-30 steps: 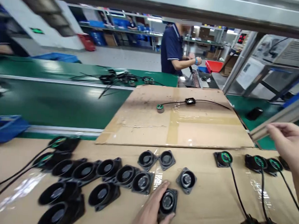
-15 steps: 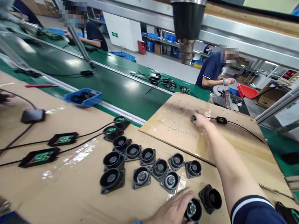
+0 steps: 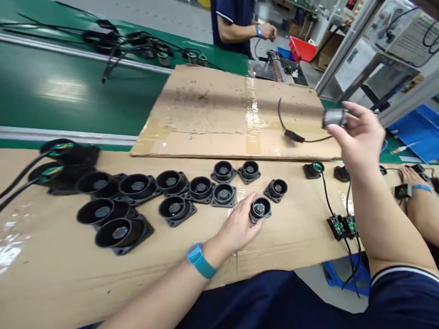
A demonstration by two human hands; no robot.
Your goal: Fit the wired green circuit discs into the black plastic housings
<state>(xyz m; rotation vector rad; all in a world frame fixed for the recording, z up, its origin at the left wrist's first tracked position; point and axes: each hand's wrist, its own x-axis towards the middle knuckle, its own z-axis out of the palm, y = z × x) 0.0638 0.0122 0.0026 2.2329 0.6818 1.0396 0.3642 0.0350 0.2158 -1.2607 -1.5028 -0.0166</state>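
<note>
My left hand point(image 3: 238, 229), with a blue wristband, is closed around the side of a black fan housing point(image 3: 260, 209) that has a round rim and a square flange. The housing stands on the cardboard, opening up. My right hand point(image 3: 362, 137) is raised to the right above the board and pinches a small grey cylindrical motor part point(image 3: 333, 119), slightly blurred. From that part a thin cable runs to a small black circuit module point(image 3: 294, 136), hanging over the raised cardboard sheet. Several similar fan housings point(image 3: 223, 194) stand left of and behind my left hand.
Two housings with cables point(image 3: 59, 171) lie at the left. On the right, wired housings point(image 3: 314, 169) join green circuit boards point(image 3: 337, 226). A co-worker's hand point(image 3: 412, 179) is at far right, and another person point(image 3: 232, 23) stands behind the raised cardboard sheet point(image 3: 207, 110).
My right hand has lifted the motor part and its cable off the raised cardboard, bringing them right and nearer. The view has turned right. My left hand still grips the fan housing.
</note>
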